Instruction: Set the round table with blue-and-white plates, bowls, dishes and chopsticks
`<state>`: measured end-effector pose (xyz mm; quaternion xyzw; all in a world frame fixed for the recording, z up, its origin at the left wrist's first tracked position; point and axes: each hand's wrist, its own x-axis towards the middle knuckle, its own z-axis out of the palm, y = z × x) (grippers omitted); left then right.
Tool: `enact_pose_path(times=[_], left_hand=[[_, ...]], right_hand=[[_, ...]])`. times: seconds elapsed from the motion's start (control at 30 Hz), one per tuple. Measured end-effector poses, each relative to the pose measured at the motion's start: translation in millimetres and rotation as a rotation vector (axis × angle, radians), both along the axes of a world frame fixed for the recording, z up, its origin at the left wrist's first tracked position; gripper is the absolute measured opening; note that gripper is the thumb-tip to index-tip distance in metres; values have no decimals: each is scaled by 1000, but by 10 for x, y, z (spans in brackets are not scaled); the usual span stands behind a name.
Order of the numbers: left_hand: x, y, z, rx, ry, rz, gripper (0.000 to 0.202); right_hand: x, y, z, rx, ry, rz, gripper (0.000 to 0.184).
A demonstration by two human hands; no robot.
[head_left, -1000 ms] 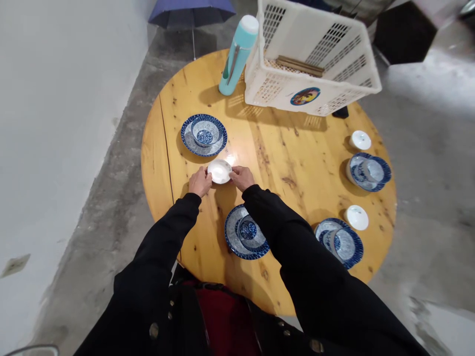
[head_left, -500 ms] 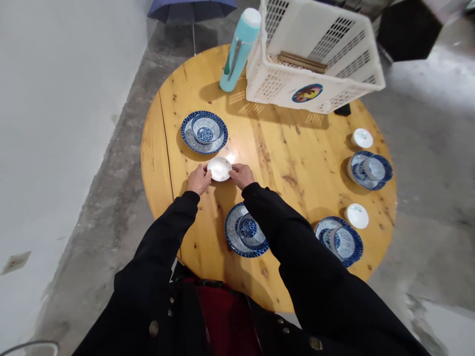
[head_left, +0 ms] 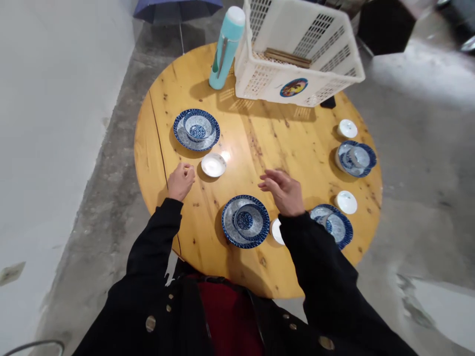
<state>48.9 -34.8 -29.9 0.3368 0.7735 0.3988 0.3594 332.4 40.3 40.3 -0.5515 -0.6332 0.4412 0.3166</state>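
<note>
A small white bowl point(head_left: 213, 165) stands upright on the round wooden table. Just left of it, apart from the bowl, is my left hand point(head_left: 181, 181), its fingers curled in with nothing visible in them. My right hand point(head_left: 284, 192) hovers over the table further right, empty, with thumb and fingers apart. Behind the white bowl sits a blue-and-white plate point(head_left: 180, 137) with a patterned bowl point(head_left: 199, 127) in it. Between my forearms lies another blue-rimmed plate point(head_left: 229, 225) holding a patterned bowl point(head_left: 256, 221). My right sleeve partly hides a second white bowl point(head_left: 276, 231).
At the back of the table point(head_left: 274, 158) stand a turquoise flask point(head_left: 226, 48) and a white plastic crate point(head_left: 267, 81) with wooden sticks point(head_left: 287, 58) inside. Along the right side are stacked dishes point(head_left: 355, 159), more stacked dishes point(head_left: 336, 225) and white bowls point(head_left: 346, 202).
Both hands have let go of the small white bowl, which now rests on the table. My left hand has drawn off to the left; my right hand has moved well to the right.
</note>
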Motion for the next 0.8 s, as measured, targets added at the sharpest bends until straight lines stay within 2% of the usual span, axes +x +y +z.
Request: enact_pose_path(times=[0.07,0.13,0.27,0.4,0.5,0.57,0.67,0.8], left_hand=[[5,-157,58,51,-17,27,24],[50,-328,144,78,-16,51,26],[290,-643,362,85,-6,59,29],[756,-859,552,131,-26,-29,34],[1242,-979,650,146,-4,-164,34],[1628,-1058,694,151,0,-276,33],[2310,-1202,728,153,-2,-431,31],[3420,-1507,725,130,-53,-624,29]], right_hand=[[302,-360,122,57,-9,-118,36],[542,-715,143,40,-16,-222,36],[777,-1282,7,-91,78,-375,41],[869,-1668,-88,-230,174,-365,46],[1114,-1909,-96,-226,191,-322,46],[1421,-2096,-110,-210,181,-323,46],[2047,-2480,-196,-238,187,-416,51],[2982,-3232,-451,-309,222,-586,56]])
